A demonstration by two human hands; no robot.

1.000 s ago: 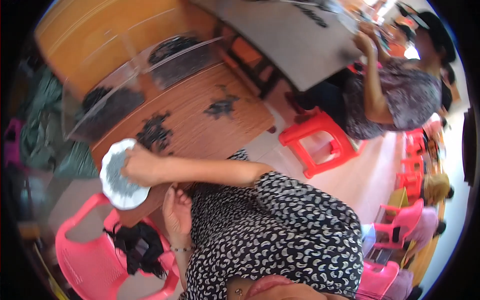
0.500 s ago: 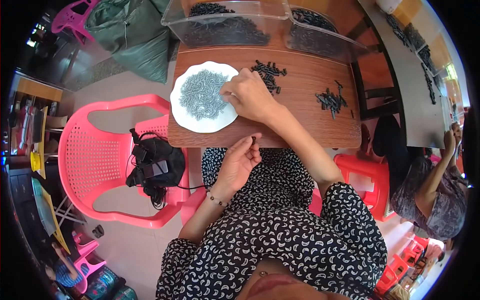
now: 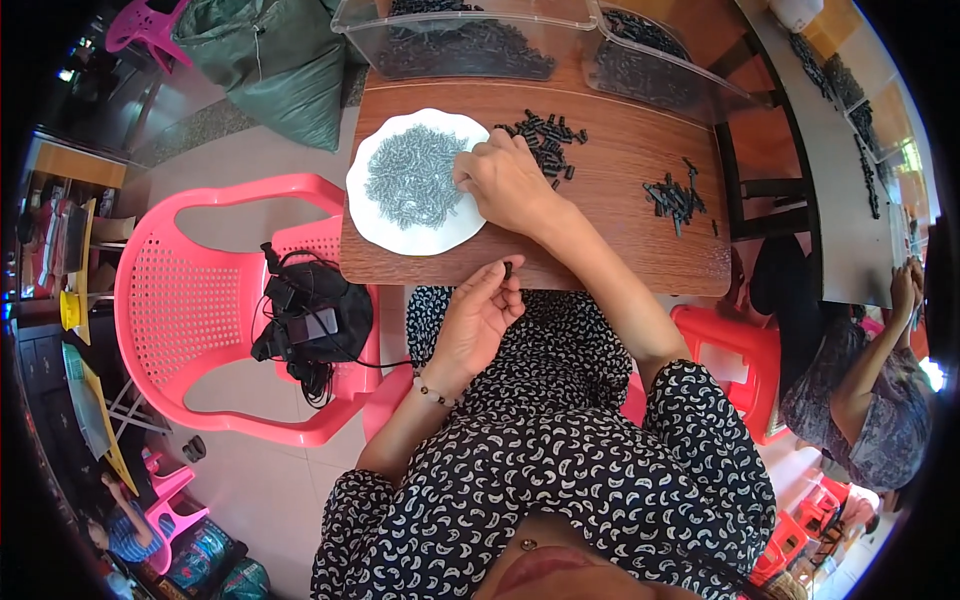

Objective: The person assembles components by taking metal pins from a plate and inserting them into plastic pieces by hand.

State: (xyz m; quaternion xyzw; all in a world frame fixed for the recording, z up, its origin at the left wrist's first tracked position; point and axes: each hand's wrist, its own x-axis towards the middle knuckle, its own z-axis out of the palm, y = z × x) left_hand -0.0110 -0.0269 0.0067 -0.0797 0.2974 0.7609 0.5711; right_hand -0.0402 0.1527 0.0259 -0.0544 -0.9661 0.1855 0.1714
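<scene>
A white scalloped plate (image 3: 372,222) heaped with small silvery metal springs (image 3: 412,175) sits at the left of the brown wooden table. My right hand (image 3: 510,183) reaches over the plate's right rim, its fingertips pinched at the springs; whatever they grip is too small to make out. Just off the table's front edge, my left hand (image 3: 480,318) holds a small black cylindrical part (image 3: 508,270) upright between thumb and forefinger. Beyond my right hand lies a pile of short black cylindrical parts (image 3: 552,143). Longer black pieces (image 3: 676,203) are gathered toward the table's right side.
Two clear plastic bins (image 3: 470,55) with black parts line the table's far edge. A pink chair (image 3: 200,300) with a black bag (image 3: 318,330) and cables stands at left. Red stools (image 3: 735,350) are at right, where another person (image 3: 855,400) works at a grey table (image 3: 830,180).
The whole view has shifted slightly, with the table a little higher and farther right. My right hand remains at the springs, and my left still holds the black part.
</scene>
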